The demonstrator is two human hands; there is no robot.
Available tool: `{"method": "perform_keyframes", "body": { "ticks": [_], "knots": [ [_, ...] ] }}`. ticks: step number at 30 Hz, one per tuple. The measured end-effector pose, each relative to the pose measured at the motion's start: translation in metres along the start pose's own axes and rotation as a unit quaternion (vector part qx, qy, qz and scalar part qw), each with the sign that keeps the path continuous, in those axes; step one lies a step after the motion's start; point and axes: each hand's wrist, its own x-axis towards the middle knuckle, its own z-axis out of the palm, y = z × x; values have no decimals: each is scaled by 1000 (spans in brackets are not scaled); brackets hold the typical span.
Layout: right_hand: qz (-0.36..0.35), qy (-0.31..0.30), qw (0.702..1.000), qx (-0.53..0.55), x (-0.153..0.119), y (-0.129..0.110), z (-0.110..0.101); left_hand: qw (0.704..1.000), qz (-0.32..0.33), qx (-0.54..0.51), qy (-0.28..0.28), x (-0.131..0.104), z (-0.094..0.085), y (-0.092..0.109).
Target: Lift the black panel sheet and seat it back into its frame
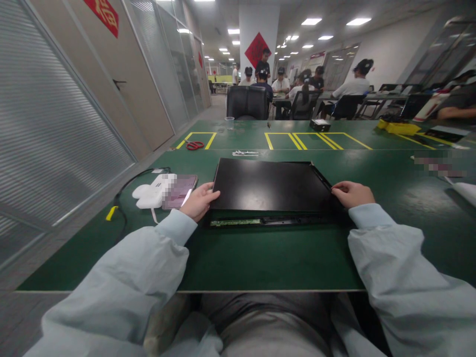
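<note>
A flat black screen panel (273, 186) lies tilted over a thin black frame (290, 219) on the green table. Along the frame's near edge a strip of green circuit board (236, 223) shows. At the panel's left edge, my left hand (201, 200) grips it, thumb on top and fingers partly hidden beneath. My right hand (352, 193) is closed at the right side, its thumb and finger pinching the edge there; whether they hold the panel or the frame is hard to tell.
Left of the panel are a phone (182, 191), a white device (156, 191) and a black cable (128, 186). Red scissors (195, 145), small white pieces (245, 153), a clear cup (229, 123) and a black box (320, 125) lie farther back. Several people sit beyond.
</note>
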Motion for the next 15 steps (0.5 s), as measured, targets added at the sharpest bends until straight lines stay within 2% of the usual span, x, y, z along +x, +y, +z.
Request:
{"method": "perform_keyframes", "body": {
  "ticks": [4,7,11,15],
  "knots": [
    [1,-4,1000,3,0,-1,-1,999,39,27,-3,-5,4,3],
    [2,-10,1000,4,0,-1,-1,991,88,101,13,-5,2,3],
    [4,-2,1000,3,-1,-1,0,954,114,268,71,1,-13,-2],
    [1,8,1000,10,-3,-2,0,927,99,356,62,9,-26,-12]
  ]
}}
